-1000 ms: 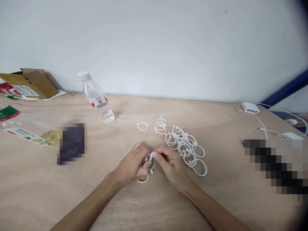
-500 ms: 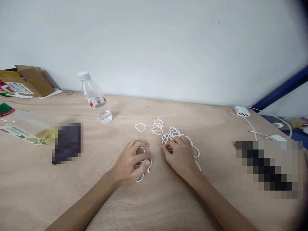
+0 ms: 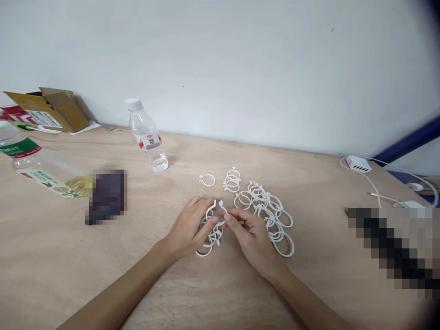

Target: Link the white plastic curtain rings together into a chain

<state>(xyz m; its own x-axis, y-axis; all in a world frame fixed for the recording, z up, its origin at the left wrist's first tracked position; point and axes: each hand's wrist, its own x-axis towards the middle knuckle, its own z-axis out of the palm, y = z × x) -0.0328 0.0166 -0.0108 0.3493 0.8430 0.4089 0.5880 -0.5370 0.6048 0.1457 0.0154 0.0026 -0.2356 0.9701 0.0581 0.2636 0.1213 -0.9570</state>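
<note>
Between my two hands is one white plastic curtain ring [image 3: 208, 212], its two knobbed ends pointing up with a gap between them. My left hand [image 3: 190, 225] grips its left side between thumb and fingers. The thumb and forefinger of my right hand [image 3: 252, 233] pinch its right side. Under and beside my left fingertips lie several white rings [image 3: 204, 252], partly hidden by the hand. A larger heap of similar rings [image 3: 288, 250] spreads out behind and to the right of my right hand. Farther back are a small row of overlapping rings [image 3: 233, 178] and a single ring [image 3: 213, 180].
A clear water bottle [image 3: 150, 140] stands at the back left. A larger bottle [image 3: 44, 165] leans near a blurred dark item [image 3: 107, 197]. An opened cardboard box [image 3: 65, 112] sits against the wall. At right are a white charger [image 3: 358, 163], cables and a blurred black object [image 3: 388, 247].
My right hand has come away from the right heap toward my left hand. A ring is now held up between both hands. The view has shifted slightly left.
</note>
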